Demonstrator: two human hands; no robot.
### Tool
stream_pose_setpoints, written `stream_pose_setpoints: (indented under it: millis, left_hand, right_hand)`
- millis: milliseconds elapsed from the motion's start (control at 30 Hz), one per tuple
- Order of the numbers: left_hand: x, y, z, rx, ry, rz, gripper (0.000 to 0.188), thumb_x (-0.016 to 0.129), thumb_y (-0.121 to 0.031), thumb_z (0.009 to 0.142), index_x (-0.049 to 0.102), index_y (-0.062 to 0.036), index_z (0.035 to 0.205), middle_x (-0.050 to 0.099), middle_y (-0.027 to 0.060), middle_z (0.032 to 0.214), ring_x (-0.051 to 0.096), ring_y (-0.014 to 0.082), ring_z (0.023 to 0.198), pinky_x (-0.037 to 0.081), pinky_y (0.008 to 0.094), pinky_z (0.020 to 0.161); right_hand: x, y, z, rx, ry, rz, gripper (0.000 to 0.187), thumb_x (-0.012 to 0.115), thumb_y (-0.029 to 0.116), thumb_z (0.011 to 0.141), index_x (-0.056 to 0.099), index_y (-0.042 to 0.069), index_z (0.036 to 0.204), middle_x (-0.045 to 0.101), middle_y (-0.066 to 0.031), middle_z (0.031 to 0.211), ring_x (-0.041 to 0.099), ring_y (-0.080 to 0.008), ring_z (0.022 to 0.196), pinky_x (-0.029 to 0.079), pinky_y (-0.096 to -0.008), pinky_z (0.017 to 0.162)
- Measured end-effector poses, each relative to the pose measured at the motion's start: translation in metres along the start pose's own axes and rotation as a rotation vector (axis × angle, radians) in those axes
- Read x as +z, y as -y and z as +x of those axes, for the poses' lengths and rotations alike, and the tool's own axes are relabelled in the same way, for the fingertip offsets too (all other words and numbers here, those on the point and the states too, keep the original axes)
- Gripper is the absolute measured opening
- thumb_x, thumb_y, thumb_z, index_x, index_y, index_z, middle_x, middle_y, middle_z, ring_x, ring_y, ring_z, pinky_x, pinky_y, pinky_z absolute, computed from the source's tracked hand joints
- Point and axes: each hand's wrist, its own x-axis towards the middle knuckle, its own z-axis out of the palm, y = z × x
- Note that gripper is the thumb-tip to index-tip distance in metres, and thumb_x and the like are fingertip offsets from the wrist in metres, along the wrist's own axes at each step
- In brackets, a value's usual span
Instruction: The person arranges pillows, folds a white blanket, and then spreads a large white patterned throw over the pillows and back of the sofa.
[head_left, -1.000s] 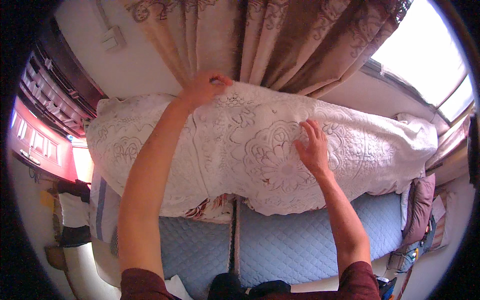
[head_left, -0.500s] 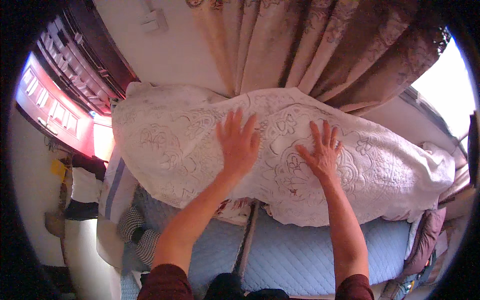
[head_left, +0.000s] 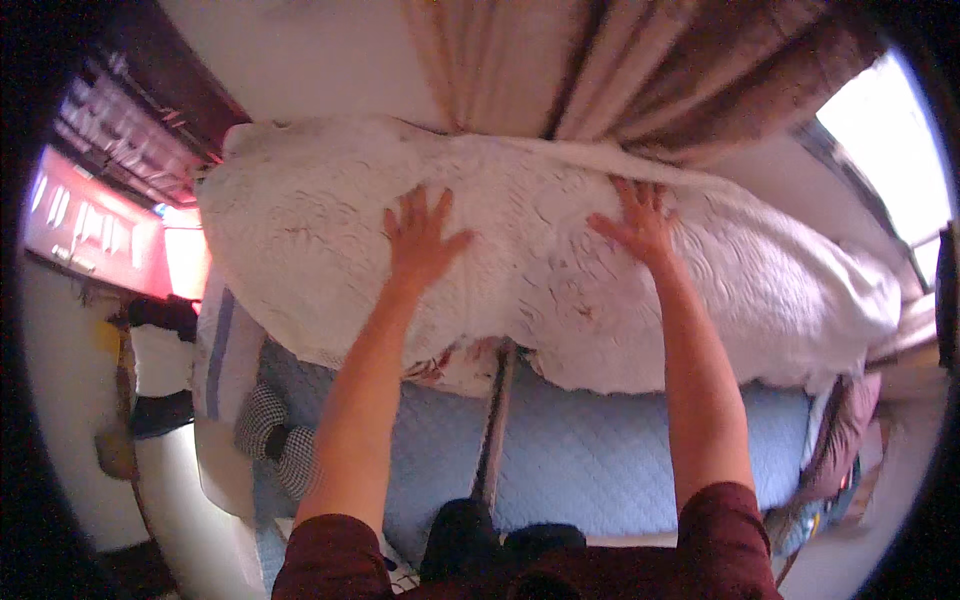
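A white cover [head_left: 515, 255] with a raised, scrolling floral pattern lies along the blue quilted couch [head_left: 600, 460], draped over its back part. My left hand [head_left: 422, 240] rests flat on it, left of the middle, with the fingers spread. Farther right, my right hand [head_left: 640, 222] lies palm down near the cover's far edge, fingers also apart. Neither hand holds anything. What lies under the cover is hidden, apart from a patch of red-patterned cloth [head_left: 450, 365] at its near edge.
Brown curtains [head_left: 600, 70] hang behind the couch, with a bright window [head_left: 890, 140] to the right. A black-and-white checked cushion [head_left: 265, 425] sits at the left end, a maroon bundle [head_left: 843, 435] at the right. A dark seam [head_left: 493, 430] divides the couch.
My left hand has moved left and the right hand slightly farther away across the cover. The cover's far edge now shows a fold by my right hand. The whole view has shifted a little.
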Motion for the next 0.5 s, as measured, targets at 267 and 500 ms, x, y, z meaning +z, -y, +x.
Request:
stream_pose_setpoints:
  millis: [267, 500]
  left_hand:
    - [-0.015, 0.021, 0.021, 0.013, 0.203, -0.106, 0.079, 0.059, -0.053, 0.073, 0.028, -0.0228, 0.139, 0.017, 0.0135, 0.147, 0.015, 0.0312, 0.135, 0.008, 0.0576, 0.104]
    - [-0.017, 0.012, -0.019, 0.060, -0.166, -0.040, 0.064, 0.063, -0.027, 0.078, 0.035, -0.0188, 0.135, 0.031, 0.0142, 0.140, 0.025, 0.0282, 0.131, 0.020, 0.0488, 0.104]
  right_hand:
    - [-0.036, -0.077, -0.151, 0.101, -0.286, 0.456, 0.038, 0.059, 0.015, 0.083, 0.051, 0.004, 0.119, 0.058, -0.0107, 0.114, 0.053, -0.0191, 0.105, 0.042, -0.0315, 0.088]
    - [0.029, -0.112, -0.517, 0.456, 0.658, 0.365, 0.029, 0.054, 0.017, 0.079, 0.059, 0.010, 0.107, 0.065, -0.0127, 0.090, 0.062, -0.0292, 0.078, 0.050, -0.0386, 0.072]
